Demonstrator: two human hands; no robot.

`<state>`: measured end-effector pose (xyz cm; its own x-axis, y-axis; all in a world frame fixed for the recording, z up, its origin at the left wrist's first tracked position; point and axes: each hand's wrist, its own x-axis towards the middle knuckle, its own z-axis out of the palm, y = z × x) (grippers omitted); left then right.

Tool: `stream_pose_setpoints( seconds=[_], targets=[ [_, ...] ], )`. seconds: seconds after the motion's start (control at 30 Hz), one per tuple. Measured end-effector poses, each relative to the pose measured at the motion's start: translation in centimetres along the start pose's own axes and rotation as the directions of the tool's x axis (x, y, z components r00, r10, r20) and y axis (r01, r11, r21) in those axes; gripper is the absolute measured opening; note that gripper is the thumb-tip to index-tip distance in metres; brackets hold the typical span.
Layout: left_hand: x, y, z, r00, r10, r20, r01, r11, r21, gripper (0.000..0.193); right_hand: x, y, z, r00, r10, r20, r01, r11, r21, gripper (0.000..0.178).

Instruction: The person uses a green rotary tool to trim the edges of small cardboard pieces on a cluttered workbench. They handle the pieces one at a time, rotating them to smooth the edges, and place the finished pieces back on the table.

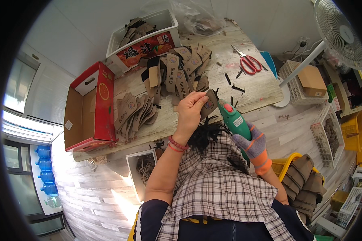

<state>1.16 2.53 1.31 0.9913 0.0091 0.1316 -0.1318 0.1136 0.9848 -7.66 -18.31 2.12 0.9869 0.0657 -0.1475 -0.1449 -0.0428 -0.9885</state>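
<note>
Bare, with red bead bracelets at the wrist, my left hand (190,110) pinches the end of a taupe printed strap piece (209,103). My right hand (253,145), in a grey and orange glove, is wrapped round a green handheld power cutter (236,123) with a red button. The cutter's tip is right by the far edge of that piece; whether it touches is too small to tell. Black scraps (207,134) lie heaped on my checked apron (217,172) below. A loose pile of similar strap pieces (173,72) and a fanned stack (134,114) rest on the table beyond my left hand.
On the worn table (261,94) lie red-handled scissors (250,64) and black offcuts. A red cardboard box (104,104) and a white bin (177,30) stand at its left and back. Right are a fan (344,34) and a yellow basket (287,162); a white scrap bin (130,164) sits below.
</note>
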Motion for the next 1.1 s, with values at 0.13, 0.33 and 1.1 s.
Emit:
stream_pose_setpoints(
  seconds=[0.13,0.33,1.1],
  targets=[
    [-0.2,0.6,0.1,0.997,0.024,0.076,-0.031,0.995,0.095,0.014,0.2,0.0,-0.3,0.999,-0.030,-0.019,0.029,0.998,-0.062,0.051],
    [-0.1,1.4,-1.0,0.981,0.011,0.192,-0.063,0.962,0.266,0.014,0.4,-0.1,0.0,0.999,-0.041,-0.013,0.041,0.999,-0.011,0.049],
    [13.2,-2.4,-6.8,0.854,0.507,-0.114,0.065,0.114,0.991,0.028,0.5,1.6,0.2,0.998,0.032,-0.057,-0.032,0.999,0.016,0.049]
  ],
)
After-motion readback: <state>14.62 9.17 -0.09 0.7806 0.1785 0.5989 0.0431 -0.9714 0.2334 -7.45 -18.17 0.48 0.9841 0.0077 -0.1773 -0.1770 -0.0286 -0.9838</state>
